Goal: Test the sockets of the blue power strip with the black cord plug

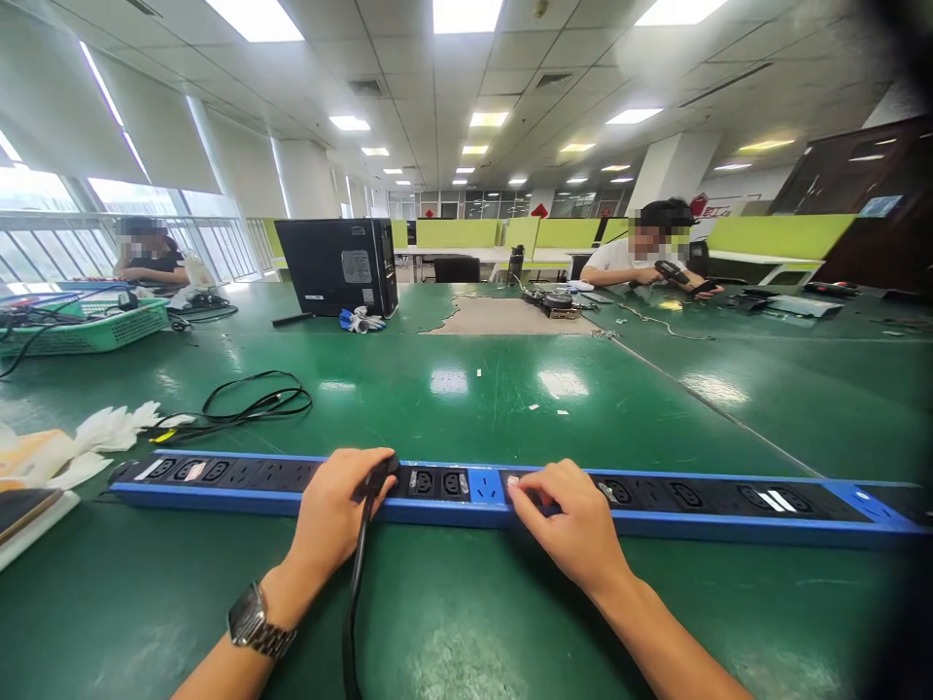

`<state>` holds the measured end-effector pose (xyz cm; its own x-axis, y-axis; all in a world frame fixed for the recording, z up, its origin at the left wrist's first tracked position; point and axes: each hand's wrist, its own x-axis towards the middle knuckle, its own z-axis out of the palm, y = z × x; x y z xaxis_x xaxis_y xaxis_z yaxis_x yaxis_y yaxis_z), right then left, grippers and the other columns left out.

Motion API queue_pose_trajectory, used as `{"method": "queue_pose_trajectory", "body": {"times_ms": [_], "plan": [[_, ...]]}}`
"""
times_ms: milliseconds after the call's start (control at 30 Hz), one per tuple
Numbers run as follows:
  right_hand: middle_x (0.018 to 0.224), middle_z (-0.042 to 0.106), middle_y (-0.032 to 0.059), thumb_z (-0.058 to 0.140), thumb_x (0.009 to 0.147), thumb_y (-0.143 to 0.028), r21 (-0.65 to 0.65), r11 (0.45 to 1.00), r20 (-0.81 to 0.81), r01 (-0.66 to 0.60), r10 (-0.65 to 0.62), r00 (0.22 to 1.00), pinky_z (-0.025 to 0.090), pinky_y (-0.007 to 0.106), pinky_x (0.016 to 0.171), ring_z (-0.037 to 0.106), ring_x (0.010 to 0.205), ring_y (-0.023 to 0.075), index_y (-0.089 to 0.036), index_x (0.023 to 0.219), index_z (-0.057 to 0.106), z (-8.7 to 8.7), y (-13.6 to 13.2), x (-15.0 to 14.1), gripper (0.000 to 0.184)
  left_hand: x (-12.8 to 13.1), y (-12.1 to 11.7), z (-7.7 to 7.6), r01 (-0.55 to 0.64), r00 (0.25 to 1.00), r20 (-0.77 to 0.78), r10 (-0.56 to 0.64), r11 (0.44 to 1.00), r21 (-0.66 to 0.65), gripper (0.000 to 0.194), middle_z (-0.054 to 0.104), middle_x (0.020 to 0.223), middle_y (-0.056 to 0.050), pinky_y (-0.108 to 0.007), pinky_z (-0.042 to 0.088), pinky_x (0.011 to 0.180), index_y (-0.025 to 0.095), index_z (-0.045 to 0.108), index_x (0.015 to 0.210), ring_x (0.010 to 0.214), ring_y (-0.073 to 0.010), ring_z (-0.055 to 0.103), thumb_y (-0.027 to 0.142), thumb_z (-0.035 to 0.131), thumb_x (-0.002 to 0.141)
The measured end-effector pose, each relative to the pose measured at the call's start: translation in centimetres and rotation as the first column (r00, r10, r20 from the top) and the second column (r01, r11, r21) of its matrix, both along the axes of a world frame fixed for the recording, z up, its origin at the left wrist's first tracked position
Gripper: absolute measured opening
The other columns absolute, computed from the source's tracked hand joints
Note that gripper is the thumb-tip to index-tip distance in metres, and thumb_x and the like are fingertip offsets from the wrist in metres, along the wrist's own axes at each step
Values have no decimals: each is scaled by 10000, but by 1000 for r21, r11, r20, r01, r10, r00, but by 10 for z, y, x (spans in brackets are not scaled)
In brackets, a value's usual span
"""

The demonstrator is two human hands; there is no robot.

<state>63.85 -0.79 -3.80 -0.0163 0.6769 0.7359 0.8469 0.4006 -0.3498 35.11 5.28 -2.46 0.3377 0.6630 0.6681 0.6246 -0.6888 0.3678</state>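
A long blue and black power strip [481, 512] lies across the green table in front of me, with rows of sockets and several small white stickers. My left hand [331, 506] is closed around a black power plug [383, 472] at the strip's top face. The plug's black cord [353, 593] hangs down toward me; whether the plug is seated in a socket is hidden by my fingers. Right of the blue socket, my right hand [572, 520] rests on the strip with thumb and forefinger pinched beside a small pale sticker [512, 480].
A coiled black cable [255, 403] and crumpled tissues [113, 428] lie at left, near a green basket [109, 331]. Farther back stand a black computer tower [335, 267] and blue-white gloves [362, 320]. One co-worker [612, 267] handles a tool at right; another person [156, 258] sits far left.
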Motion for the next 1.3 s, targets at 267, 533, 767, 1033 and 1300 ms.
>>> {"method": "queue_pose_trajectory", "body": {"times_ms": [267,533,767,1033,1300], "plan": [[520,514,-30,564,889,-329,-10,998,-18,62,-63,998,334,278,565,446,540,127,-217,578,559,5,-2,-1,331,-6,1,12,25,998,-55,-27,998,-49,243,727,923,-61,-334,527,779,229,693,1051,863,-198,633,369,604,874],[497,508,-37,551,897,-329,-55,997,-31,60,-62,998,327,272,601,433,537,117,-204,521,479,0,-2,-5,403,-3,3,3,116,989,-85,-122,991,-72,246,729,1035,-48,-362,523,854,249,677,1107,944,-204,626,293,578,885],[504,528,-23,555,877,-380,-80,977,-66,198,-203,977,312,278,590,449,538,131,-211,526,530,-2,2,5,390,19,-5,3,86,976,215,-46,980,-180,256,720,1012,-37,-337,542,836,239,648,1095,895,-186,670,335,628,858],[519,534,-16,520,904,-381,-75,974,-21,212,-214,977,316,292,609,463,552,137,-211,529,530,-4,2,9,411,111,-14,2,122,993,31,-118,967,-223,295,735,992,-27,-367,508,844,256,667,1117,936,-205,652,184,639,833],[874,664,36,585,803,-265,-148,989,6,-28,29,1000,413,330,752,565,835,193,-208,1003,644,9,-4,-3,217,102,-11,-4,204,956,-173,-235,963,-178,462,694,1165,-38,-422,445,973,253,579,1261,1102,-232,591,159,611,810]]}}
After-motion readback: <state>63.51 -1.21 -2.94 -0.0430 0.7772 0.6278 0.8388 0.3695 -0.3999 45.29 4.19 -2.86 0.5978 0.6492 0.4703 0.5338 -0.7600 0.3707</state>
